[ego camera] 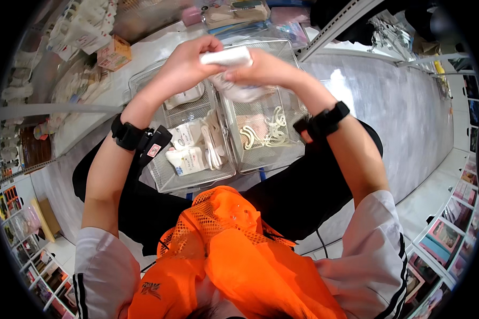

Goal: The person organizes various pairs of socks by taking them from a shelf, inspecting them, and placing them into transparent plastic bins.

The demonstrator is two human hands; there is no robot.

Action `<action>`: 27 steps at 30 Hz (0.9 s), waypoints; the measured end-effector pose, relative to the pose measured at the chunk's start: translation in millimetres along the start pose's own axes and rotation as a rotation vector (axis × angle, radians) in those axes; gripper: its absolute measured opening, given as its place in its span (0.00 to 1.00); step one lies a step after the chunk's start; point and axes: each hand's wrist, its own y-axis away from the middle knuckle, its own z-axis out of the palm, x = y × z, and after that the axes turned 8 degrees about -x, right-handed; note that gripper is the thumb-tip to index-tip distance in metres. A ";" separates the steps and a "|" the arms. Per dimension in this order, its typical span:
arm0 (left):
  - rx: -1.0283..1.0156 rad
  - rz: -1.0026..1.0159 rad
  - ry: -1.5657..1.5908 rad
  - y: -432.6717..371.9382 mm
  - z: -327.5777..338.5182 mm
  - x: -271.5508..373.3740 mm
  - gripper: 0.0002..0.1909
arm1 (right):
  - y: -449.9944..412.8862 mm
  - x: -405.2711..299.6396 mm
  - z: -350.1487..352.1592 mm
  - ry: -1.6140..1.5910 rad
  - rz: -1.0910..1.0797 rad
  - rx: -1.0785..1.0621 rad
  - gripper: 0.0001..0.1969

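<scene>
A white, blurred item [226, 57], perhaps folded cloth or socks, is held between both hands above two wire mesh baskets. My left hand [193, 60] grips its left end, and my right hand [249, 67] is closed around its right end. Just below them hangs a clear-and-white wrapped bundle [241, 91], partly hidden by the right hand; what holds it is unclear. The left wire mesh basket [161, 175] holds pairs of white socks [187, 159] with printed paper bands and folded pale fabric items [213, 145]. In the right wire mesh basket [259, 161] lie pale curved hangers [277, 131].
White shelf uprights [335, 30] flank the baskets. Packaged goods [235, 14] fill the shelf beyond them, with an orange box [114, 54] at left. My knees are on either side of the baskets. Stocked racks [443, 239] stand at the lower right.
</scene>
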 end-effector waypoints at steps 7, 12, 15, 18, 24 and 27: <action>-0.040 -0.204 -0.095 -78.4 106.0 -68.9 0.19 | 27.5 -1.5 -77.7 0.144 0.046 0.676 0.15; -0.709 0.161 -0.458 -93.0 245.6 -64.2 0.15 | 42.8 5.8 -100.3 -0.014 -0.110 0.817 0.16; -0.426 0.240 -0.206 -94.9 333.1 -174.2 0.13 | 52.8 -21.6 -85.9 -0.188 -0.181 0.747 0.15; -0.257 0.210 -0.064 -84.0 385.7 -292.1 0.10 | 45.8 -23.7 -83.6 -0.215 -0.251 0.673 0.15; -0.433 0.088 -0.463 -70.2 317.1 -288.3 0.09 | 25.3 -8.3 -90.3 -0.348 -0.312 0.704 0.15; -0.415 0.135 -0.347 -86.9 288.7 -255.7 0.10 | 29.3 0.8 -92.6 -0.302 -0.291 0.703 0.15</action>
